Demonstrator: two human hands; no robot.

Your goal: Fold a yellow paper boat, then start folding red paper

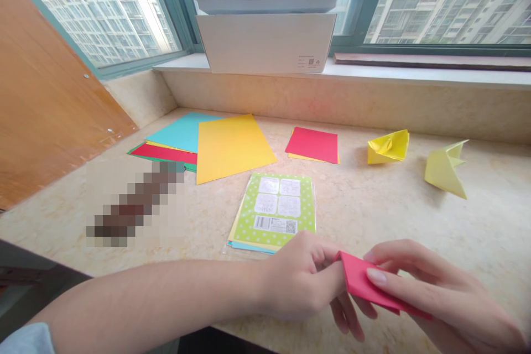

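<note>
A folded piece of red paper [369,284] is held just above the front of the counter, between both hands. My left hand [309,276] has its thumb and index finger at the paper's left end, partly inside the fold; its other fingers hang below. My right hand [440,293] pinches the right part, thumb on top and fingers behind. Beyond my left hand lies a green polka-dot packet of paper [307,193] with a barcode label. Farther back on the right stand a yellow folded paper boat [388,148] and a pale yellow folded paper shape [446,171] with pointed tips.
Red and yellow square sheets [315,145] lie at the back middle. Left of them are a large yellow sheet [232,146] and a blue sheet [178,130] over others. A blurred-out item [133,207] is at left. A white box [265,41] stands on the windowsill.
</note>
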